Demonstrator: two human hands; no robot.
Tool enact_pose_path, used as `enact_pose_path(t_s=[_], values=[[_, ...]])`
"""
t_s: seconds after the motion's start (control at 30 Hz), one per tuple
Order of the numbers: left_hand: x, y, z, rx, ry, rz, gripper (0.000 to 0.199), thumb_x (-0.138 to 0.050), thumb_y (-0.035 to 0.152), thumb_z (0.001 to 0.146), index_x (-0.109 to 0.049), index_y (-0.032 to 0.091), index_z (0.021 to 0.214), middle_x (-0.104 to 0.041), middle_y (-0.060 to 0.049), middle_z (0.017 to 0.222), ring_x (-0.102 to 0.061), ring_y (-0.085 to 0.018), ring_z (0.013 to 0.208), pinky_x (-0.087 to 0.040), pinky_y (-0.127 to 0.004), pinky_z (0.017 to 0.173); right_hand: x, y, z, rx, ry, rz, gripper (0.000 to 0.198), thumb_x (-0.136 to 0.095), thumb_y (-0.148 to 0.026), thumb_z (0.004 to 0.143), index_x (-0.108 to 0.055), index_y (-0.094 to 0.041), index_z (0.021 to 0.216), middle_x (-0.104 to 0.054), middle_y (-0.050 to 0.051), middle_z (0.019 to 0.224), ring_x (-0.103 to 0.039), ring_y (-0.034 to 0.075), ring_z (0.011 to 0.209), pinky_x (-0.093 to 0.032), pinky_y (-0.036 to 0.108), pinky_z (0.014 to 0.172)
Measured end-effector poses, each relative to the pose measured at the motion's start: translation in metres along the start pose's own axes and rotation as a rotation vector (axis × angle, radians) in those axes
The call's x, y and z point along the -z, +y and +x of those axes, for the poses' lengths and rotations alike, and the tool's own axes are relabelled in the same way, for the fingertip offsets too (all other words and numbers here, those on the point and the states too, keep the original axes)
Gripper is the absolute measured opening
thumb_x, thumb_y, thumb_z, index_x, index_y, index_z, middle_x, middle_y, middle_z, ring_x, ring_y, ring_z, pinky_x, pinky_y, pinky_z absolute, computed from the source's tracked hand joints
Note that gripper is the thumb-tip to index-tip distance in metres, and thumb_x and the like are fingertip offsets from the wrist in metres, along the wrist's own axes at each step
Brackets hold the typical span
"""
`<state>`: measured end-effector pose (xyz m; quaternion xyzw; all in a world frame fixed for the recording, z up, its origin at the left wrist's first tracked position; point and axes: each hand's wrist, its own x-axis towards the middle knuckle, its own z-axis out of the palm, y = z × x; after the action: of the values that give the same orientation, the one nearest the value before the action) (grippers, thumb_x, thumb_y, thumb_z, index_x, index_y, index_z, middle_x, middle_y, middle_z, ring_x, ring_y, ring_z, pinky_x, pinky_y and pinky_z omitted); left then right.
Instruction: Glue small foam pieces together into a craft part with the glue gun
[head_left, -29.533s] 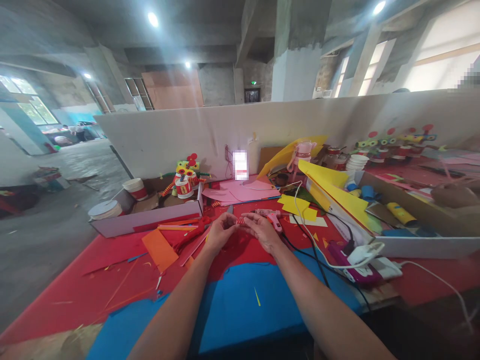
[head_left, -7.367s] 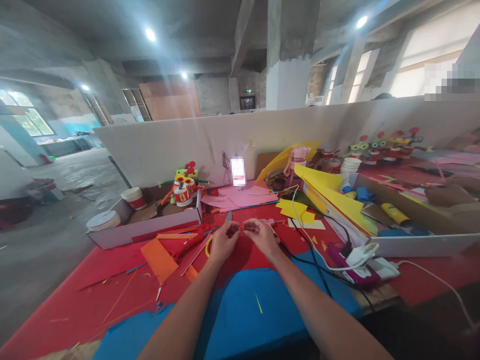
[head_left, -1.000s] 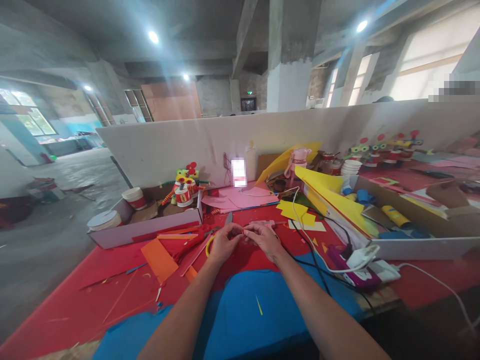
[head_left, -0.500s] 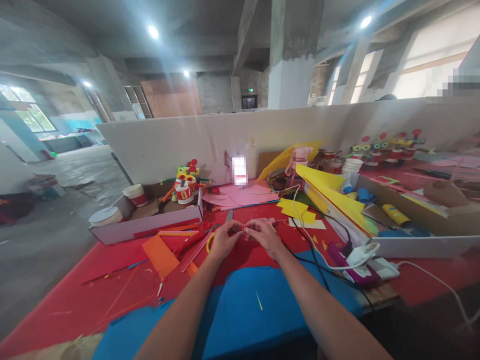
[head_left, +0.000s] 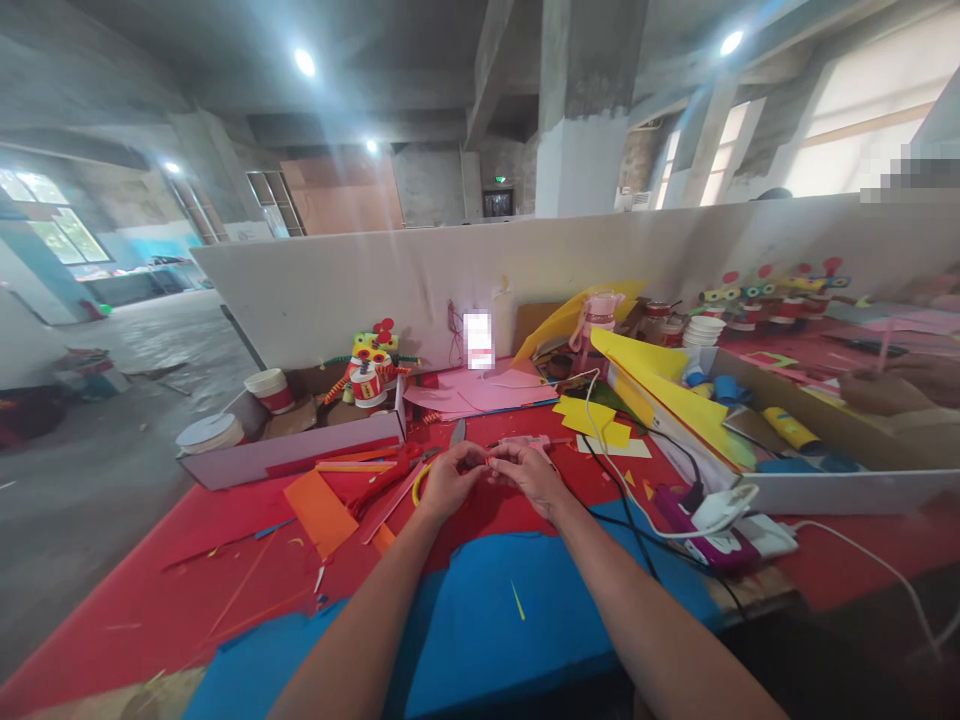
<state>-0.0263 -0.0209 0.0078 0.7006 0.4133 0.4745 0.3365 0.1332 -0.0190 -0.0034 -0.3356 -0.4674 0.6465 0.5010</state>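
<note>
My left hand (head_left: 451,478) and my right hand (head_left: 528,474) meet above the red tabletop, thumbs and fingertips close together. Pinched between them is a small red paper piece (head_left: 490,461), mostly hidden by the fingers. Both hands are closed on it. Scissors with yellow handles (head_left: 421,484) lie beside my left hand, their blade pointing away behind it. Just behind my right hand lies a pink glue gun (head_left: 538,443). Blue sheet material (head_left: 480,610) covers the table's near edge under my forearms.
Orange paper (head_left: 321,512) and strips lie left. A shallow box (head_left: 300,455) with paper cups and a cup robot (head_left: 370,375) stands behind. At right are a box of coloured parts (head_left: 855,490), yellow paper (head_left: 596,422), cables and a purple power strip (head_left: 712,530). A person's arm (head_left: 889,390) is far right.
My hands stay almost in place, with the fingertips shifting slightly around the small red paper piece. The person's arm at the far right has moved.
</note>
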Motion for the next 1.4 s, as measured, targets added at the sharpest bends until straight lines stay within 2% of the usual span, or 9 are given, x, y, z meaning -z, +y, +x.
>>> enact_pose_path(t_s=[0.2,0.37,0.57,0.7,0.9,1.0,1.1,1.23,1.4], values=[[-0.001,0.000,0.003,0.130,-0.010,-0.207,0.032,-0.073,0.031,0.067,-0.061,0.018,0.095,-0.065,0.000,0.079,-0.061,-0.014,0.072,-0.050,-0.027,0.069,-0.001,0.000,0.005,0.120,0.101,-0.033,0.038,-0.080,-0.047,0.058,-0.065,-0.019,0.079,-0.065,0.000,0.074,-0.062,0.016,0.068,-0.054,0.033,0.072],[-0.001,0.003,0.001,0.212,0.029,-0.261,0.034,-0.072,0.039,0.071,-0.064,0.016,0.094,-0.068,-0.002,0.077,-0.061,-0.013,0.065,-0.049,-0.027,0.066,-0.004,-0.004,0.003,0.150,0.131,0.000,0.039,-0.080,-0.049,0.057,-0.064,-0.021,0.080,-0.067,0.001,0.079,-0.064,0.019,0.076,-0.055,0.036,0.078],[-0.002,0.003,0.000,0.218,0.053,-0.364,0.030,-0.075,0.034,0.069,-0.066,0.015,0.090,-0.069,-0.002,0.073,-0.062,-0.013,0.065,-0.049,-0.025,0.065,-0.006,-0.003,0.001,0.112,0.111,-0.031,0.035,-0.078,-0.046,0.060,-0.066,-0.020,0.081,-0.068,0.002,0.078,-0.064,0.018,0.072,-0.054,0.034,0.074],[-0.003,0.002,0.001,0.195,0.032,-0.389,0.034,-0.075,0.026,0.067,-0.067,0.017,0.098,-0.072,-0.003,0.084,-0.065,-0.015,0.074,-0.051,-0.027,0.071,-0.005,-0.004,0.001,0.091,0.129,-0.064,0.029,-0.076,-0.042,0.061,-0.067,-0.020,0.078,-0.067,0.000,0.073,-0.063,0.016,0.067,-0.052,0.031,0.067],[0.002,-0.001,0.002,0.074,0.000,-0.121,0.023,-0.070,0.022,0.070,-0.073,0.018,0.092,-0.072,-0.003,0.083,-0.064,-0.016,0.075,-0.050,-0.027,0.071,0.000,0.000,0.003,0.011,0.108,-0.149,0.020,-0.071,-0.036,0.065,-0.065,-0.020,0.075,-0.059,-0.004,0.057,-0.059,0.014,0.052,-0.046,0.027,0.055],[0.003,-0.001,0.001,0.054,-0.043,-0.074,0.016,-0.068,0.022,0.072,-0.072,0.018,0.087,-0.070,-0.002,0.077,-0.062,-0.015,0.071,-0.049,-0.026,0.069,0.000,0.001,0.003,0.017,0.083,-0.114,0.021,-0.073,-0.036,0.063,-0.065,-0.020,0.074,-0.060,-0.005,0.060,-0.059,0.013,0.052,-0.047,0.028,0.057],[0.003,0.002,0.001,0.071,-0.050,-0.140,0.014,-0.069,0.025,0.072,-0.069,0.017,0.083,-0.068,-0.001,0.073,-0.061,-0.014,0.068,-0.048,-0.025,0.066,-0.001,0.000,0.001,0.007,0.042,-0.015,0.028,-0.077,-0.039,0.061,-0.066,-0.019,0.077,-0.061,-0.004,0.062,-0.060,0.013,0.057,-0.051,0.028,0.063],[0.002,0.009,0.000,0.085,0.021,-0.202,0.019,-0.074,0.029,0.069,-0.067,0.016,0.081,-0.066,-0.001,0.071,-0.058,-0.013,0.066,-0.047,-0.023,0.063,-0.002,-0.002,0.000,0.015,0.004,0.080,0.036,-0.082,-0.041,0.058,-0.065,-0.017,0.080,-0.063,-0.003,0.065,-0.061,0.012,0.060,-0.053,0.029,0.068],[0.001,0.010,0.001,0.093,0.091,-0.251,0.022,-0.078,0.031,0.065,-0.066,0.016,0.075,-0.061,0.002,0.065,-0.054,-0.010,0.060,-0.045,-0.021,0.060,-0.001,0.000,0.000,-0.016,-0.044,0.087,0.037,-0.083,-0.041,0.059,-0.067,-0.017,0.082,-0.065,-0.002,0.067,-0.062,0.012,0.062,-0.053,0.028,0.067]])
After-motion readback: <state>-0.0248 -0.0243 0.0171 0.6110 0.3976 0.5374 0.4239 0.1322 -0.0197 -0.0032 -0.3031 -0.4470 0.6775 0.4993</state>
